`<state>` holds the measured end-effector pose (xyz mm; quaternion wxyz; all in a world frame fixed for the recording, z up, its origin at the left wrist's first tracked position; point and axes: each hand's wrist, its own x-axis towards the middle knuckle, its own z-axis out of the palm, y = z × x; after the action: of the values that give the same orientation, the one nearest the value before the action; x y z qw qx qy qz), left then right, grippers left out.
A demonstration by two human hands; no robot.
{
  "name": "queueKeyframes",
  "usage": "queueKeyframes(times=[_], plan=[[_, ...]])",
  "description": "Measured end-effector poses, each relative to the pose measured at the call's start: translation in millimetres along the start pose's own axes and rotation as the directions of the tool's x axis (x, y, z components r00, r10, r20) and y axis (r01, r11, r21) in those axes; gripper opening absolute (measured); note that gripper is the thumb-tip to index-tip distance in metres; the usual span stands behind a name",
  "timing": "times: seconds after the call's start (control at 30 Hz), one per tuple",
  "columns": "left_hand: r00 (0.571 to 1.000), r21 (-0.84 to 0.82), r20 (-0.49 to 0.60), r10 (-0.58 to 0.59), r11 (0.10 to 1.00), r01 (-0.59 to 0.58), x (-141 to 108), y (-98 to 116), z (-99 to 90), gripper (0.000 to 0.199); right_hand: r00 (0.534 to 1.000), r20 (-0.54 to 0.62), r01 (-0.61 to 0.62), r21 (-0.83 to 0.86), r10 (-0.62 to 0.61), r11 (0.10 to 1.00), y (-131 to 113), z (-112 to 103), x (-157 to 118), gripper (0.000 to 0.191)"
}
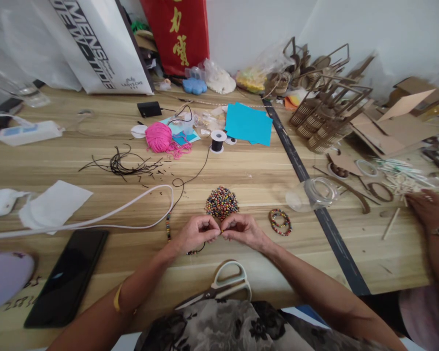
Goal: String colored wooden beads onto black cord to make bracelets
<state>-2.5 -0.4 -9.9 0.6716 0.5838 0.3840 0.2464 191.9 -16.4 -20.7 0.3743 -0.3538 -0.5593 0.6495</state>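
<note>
My left hand (198, 233) pinches the black cord, whose beaded part (168, 227) runs out on its left side. Facing it, my right hand (245, 231) holds a small bead between thumb and finger, and the fingertips of both hands nearly touch. Just beyond them lies a pile of multicoloured beads (222, 202). The cord leads back to a spool of black cord (218, 141). Finished-looking beaded rings (280, 222) lie to the right of my right hand. Scissors (230, 282) rest near the table's front edge, below my hands.
A black phone (66, 279) and a white cable (131, 214) lie at left. Pink yarn (159, 137), cut black cords (122, 163) and blue sheets (249, 124) are farther back. Clear tape rolls (321, 191) sit right, and another person's hand (429, 207) rests at the far right.
</note>
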Motion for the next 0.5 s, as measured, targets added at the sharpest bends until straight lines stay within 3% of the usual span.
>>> queueKeyframes(times=[0.5], plan=[[0.999,-0.058,0.003,-0.035,0.998,0.035,-0.7,2.2,-0.2,0.02,0.995,0.027,0.098,-0.13,-0.095,0.987,-1.7,0.1,-1.0,0.018]])
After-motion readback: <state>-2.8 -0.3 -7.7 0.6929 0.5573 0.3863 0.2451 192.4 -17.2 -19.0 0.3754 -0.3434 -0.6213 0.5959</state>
